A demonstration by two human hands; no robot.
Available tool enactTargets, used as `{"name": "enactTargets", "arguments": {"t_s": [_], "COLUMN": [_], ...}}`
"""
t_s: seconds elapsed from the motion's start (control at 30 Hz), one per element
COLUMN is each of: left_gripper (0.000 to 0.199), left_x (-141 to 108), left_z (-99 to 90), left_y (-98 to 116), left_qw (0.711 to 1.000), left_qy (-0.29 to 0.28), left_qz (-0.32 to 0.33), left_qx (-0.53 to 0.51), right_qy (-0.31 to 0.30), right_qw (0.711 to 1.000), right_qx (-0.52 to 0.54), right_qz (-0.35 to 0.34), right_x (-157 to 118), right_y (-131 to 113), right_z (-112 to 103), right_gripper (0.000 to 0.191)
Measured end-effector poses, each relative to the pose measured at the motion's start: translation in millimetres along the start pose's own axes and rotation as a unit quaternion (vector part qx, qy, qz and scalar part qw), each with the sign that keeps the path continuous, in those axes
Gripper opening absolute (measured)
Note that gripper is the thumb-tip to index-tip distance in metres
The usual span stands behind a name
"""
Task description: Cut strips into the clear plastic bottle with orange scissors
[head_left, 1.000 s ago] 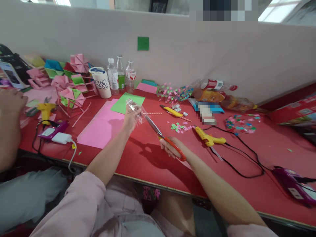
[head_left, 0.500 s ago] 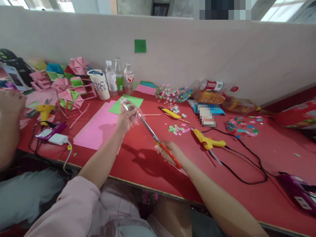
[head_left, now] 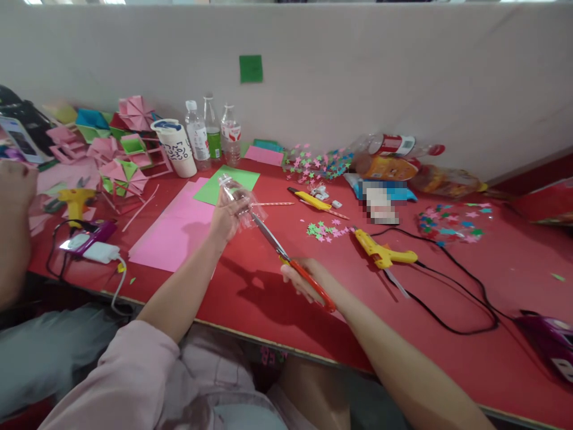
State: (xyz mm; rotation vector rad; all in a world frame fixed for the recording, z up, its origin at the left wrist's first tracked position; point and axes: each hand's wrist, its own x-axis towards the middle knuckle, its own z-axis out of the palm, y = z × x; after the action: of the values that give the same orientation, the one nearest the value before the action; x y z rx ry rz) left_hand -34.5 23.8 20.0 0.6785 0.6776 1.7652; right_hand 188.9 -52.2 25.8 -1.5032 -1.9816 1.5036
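Observation:
My left hand (head_left: 227,214) is closed around a clear plastic bottle piece (head_left: 245,209), its neck end pointing up and away from me. Scissors (head_left: 295,263) with red-orange handles are in my right hand (head_left: 308,280), fingers wrapped around the grips. The blade tips reach the near edge of the clear plastic; whether they cut into it, I cannot tell. Both hands are above the red table (head_left: 268,310). Beneath and beyond my left hand lie pink paper sheets (head_left: 168,230) and a green sheet (head_left: 244,179).
A yellow glue gun (head_left: 385,251) with a black cord lies right. A yellow utility knife (head_left: 313,200) and paper stars (head_left: 326,230) sit mid-table. Bottles (head_left: 213,134) and a white cup (head_left: 175,149) stand at the back. Another person's arm (head_left: 13,233) rests at far left.
The view has tilted slightly downward. My hands hold the plastic piece and the scissors in nearly the same position as before.

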Motion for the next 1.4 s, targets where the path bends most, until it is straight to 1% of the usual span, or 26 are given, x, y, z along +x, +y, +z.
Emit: {"name": "enactTargets", "arguments": {"t_s": [0.17,0.27,0.43,0.57,0.63,0.7,0.8,1.03,1.13,1.3,1.4], "left_gripper": [0.048,0.045,0.040,0.041,0.043,0.044,0.043,0.044,0.045,0.044,0.045], "left_x": [0,1,1,-1,-3,-4,-5,-3,-3,-3,-5], "left_z": [1.2,0.9,1.1,3.4,5.2,6.7,7.4,3.3,1.5,1.4,3.9], "left_y": [1,1,1,1,1,0,1,-3,-4,-5,-5], "left_qw": [1.000,1.000,1.000,1.000,1.000,1.000,0.999,0.999,0.999,0.999,0.999], "left_qy": [0.006,0.005,0.018,-0.002,0.002,0.008,0.001,0.018,0.021,0.021,0.000], "left_qz": [-0.010,-0.010,-0.019,-0.013,-0.019,-0.028,-0.029,-0.035,-0.036,-0.036,-0.038], "left_qx": [-0.008,-0.008,0.005,0.005,0.006,0.012,0.019,0.027,0.026,0.012,0.016], "right_qy": [0.013,0.017,0.021,0.019,0.016,0.011,0.014,0.037,0.035,0.036,0.026], "right_qw": [0.998,0.997,0.998,1.000,1.000,1.000,1.000,0.999,0.999,0.999,0.999], "right_qx": [0.031,0.038,0.050,0.023,0.014,0.013,0.016,0.025,0.027,0.040,0.038], "right_qz": [0.044,0.061,0.031,-0.005,-0.015,-0.017,-0.013,0.017,0.025,0.007,-0.011], "right_x": [5,6,4,1,0,-1,-3,-1,1,-3,-5], "right_y": [-3,-4,-4,-3,-3,-3,-5,-5,-5,-8,-8], "right_z": [9,11,9,7,7,7,7,11,12,10,8], "right_gripper": [0.046,0.044,0.046,0.047,0.047,0.047,0.047,0.046,0.047,0.047,0.045]}}
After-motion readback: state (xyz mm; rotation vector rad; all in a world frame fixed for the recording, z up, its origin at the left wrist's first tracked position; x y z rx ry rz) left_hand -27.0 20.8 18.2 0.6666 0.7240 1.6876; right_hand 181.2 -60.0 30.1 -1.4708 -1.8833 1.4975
